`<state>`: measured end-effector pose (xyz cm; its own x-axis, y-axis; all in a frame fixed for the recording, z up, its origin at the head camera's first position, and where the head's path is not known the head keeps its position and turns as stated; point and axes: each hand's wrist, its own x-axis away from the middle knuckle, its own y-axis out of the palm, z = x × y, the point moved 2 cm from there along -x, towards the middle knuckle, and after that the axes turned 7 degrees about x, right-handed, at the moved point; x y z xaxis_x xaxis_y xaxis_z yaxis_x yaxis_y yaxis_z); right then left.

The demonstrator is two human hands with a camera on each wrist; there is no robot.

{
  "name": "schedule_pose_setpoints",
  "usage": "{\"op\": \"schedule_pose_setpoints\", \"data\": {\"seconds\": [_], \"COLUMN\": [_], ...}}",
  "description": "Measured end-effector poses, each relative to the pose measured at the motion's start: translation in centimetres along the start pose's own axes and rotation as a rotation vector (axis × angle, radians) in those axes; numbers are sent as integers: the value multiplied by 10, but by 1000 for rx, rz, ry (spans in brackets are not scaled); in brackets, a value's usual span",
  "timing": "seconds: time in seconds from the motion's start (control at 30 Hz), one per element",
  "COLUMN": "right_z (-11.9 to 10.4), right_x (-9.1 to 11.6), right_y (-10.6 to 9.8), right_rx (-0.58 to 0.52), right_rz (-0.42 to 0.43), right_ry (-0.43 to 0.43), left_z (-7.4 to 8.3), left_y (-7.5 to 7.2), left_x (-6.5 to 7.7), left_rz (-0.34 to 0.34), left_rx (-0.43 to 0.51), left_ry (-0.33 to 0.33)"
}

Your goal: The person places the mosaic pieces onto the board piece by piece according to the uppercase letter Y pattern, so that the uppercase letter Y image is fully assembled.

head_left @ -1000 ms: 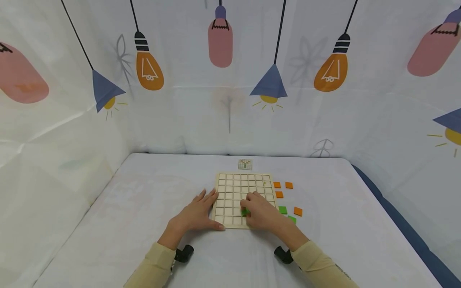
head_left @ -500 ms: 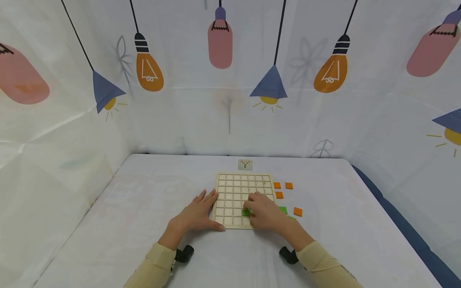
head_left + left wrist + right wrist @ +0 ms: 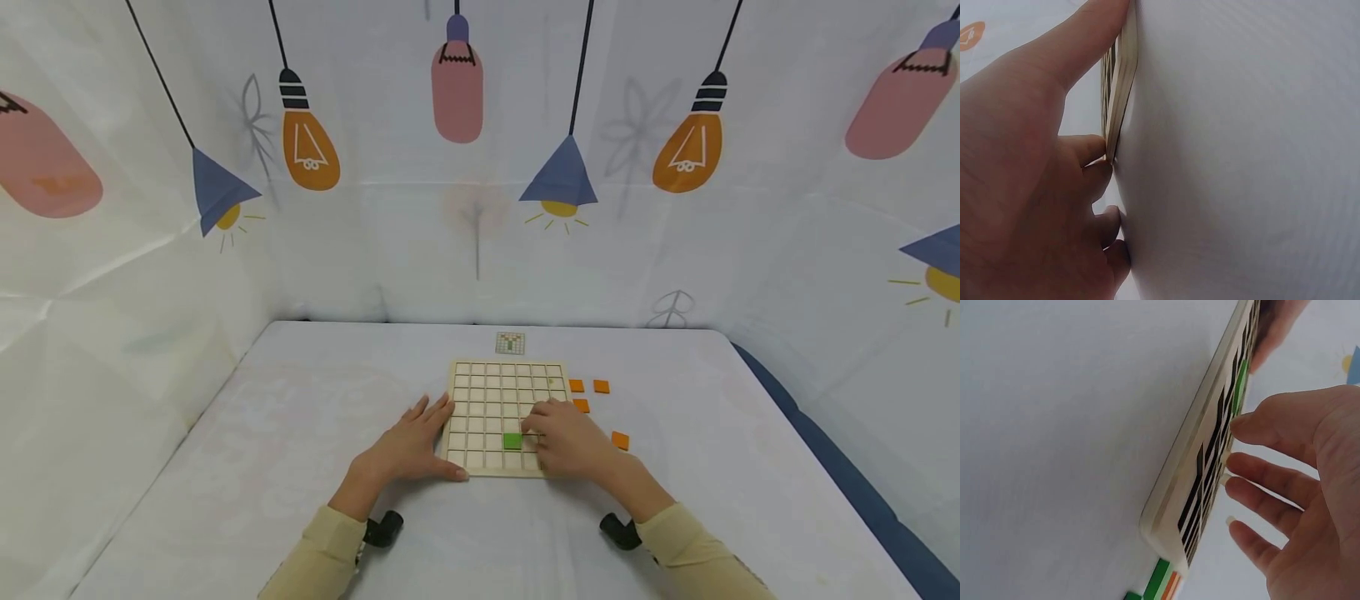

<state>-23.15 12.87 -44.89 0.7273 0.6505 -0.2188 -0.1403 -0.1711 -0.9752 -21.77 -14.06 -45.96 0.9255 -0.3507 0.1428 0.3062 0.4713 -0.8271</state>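
Observation:
A square wooden grid board [image 3: 472, 423] lies flat on the white table. One green square tile [image 3: 512, 441] sits in a cell of its second row from the near edge; the right wrist view shows this green tile [image 3: 1240, 387] flat in the grid. My left hand [image 3: 408, 443] rests at the board's left side, fingers extended along that edge and thumb at the near left corner. Just right of the tile, my right hand [image 3: 572, 439] hovers over the board, thumb and fingers apart and holding nothing. Its fingertips are close over the cells.
Orange tiles [image 3: 602, 387] lie right of the board, one orange tile [image 3: 620, 440] beside my right wrist. Green tiles [image 3: 1158, 579] there are hidden by my hand in the head view. A small patterned card [image 3: 511, 342] lies beyond the far edge.
My right hand has let go of the green tile, which stays in its cell, and has moved right, uncovering it. My left hand has not moved.

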Motion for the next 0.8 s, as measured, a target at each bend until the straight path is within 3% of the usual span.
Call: {"op": "schedule_pose_setpoints", "data": {"seconds": [0.67, 0.8], "right_z": [32, 35], "right_x": [25, 30], "right_y": [-7, -10], "right_rx": [-18, -49], "right_rz": [10, 46], "right_ry": [131, 119], "left_z": [-7, -5], "left_y": [5, 4], "left_x": [-3, -3], "left_rz": [-4, -2], "left_rx": [-25, -9], "left_ry": [4, 6]}}
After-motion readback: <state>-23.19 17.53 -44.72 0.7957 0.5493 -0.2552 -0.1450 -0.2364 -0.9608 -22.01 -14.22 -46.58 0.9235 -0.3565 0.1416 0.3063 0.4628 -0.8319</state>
